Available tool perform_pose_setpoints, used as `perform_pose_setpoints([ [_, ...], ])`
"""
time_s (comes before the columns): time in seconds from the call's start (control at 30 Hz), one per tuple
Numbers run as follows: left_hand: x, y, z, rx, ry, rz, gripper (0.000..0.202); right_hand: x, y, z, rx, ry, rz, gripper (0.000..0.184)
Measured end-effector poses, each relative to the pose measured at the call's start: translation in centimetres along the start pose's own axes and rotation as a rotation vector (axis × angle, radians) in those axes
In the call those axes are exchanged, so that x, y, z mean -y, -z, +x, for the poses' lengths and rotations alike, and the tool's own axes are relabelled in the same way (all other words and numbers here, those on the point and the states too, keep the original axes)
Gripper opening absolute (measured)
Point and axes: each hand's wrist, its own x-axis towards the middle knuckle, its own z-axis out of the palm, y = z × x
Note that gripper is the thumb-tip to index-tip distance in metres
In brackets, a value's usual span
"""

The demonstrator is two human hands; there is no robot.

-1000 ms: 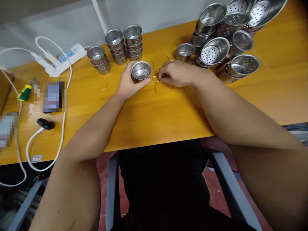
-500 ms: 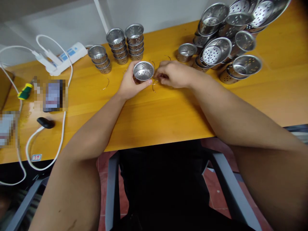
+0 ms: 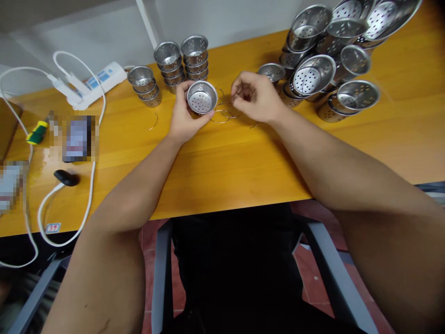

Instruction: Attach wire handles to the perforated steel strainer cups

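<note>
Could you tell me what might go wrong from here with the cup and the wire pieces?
1. The thin wire handles lying loose under the hands could snag or scatter.
2. The right hand is close to the heaped strainer cups, which could topple.
3. The left hand holds the perforated cup tilted; it could slip.

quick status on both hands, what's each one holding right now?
Left hand: closed around a small perforated metal cup.
Right hand: fingers pinched on a thin wire piece, too fine to make out clearly.
</note>
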Motion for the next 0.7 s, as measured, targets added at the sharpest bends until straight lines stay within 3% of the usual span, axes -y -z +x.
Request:
perform_pose_setpoints([
  [0.17,-0.7,-0.1,-0.1,0.025,0.060,0.057,0.118,-0.6,-0.8,0.3,-0.011,-0.123,0.102,0.086],
  [0.27,-0.5,-0.1,0.0,0.025,0.039,0.035,0.119,-1.4,-1.2,0.5,-0.031,-0.170,0.164,0.094],
  [0.47,0.2,-0.7,-0.2,-0.011,-0.046,-0.038,0.126,-3.4,-2.1,1.2,-0.154,-0.074,0.307,0.076],
  [0.6,0.3,-0.7,-0.3,0.004,-0.036,-0.035,0.125,-2.9,-2.0,0.9,-0.189,0.014,0.342,0.049],
  [0.7,0.8,-0.7,-0.3,-0.017,-0.044,-0.024,0.125,-2.5,-1.8,0.6,-0.175,0.070,0.331,0.040],
])
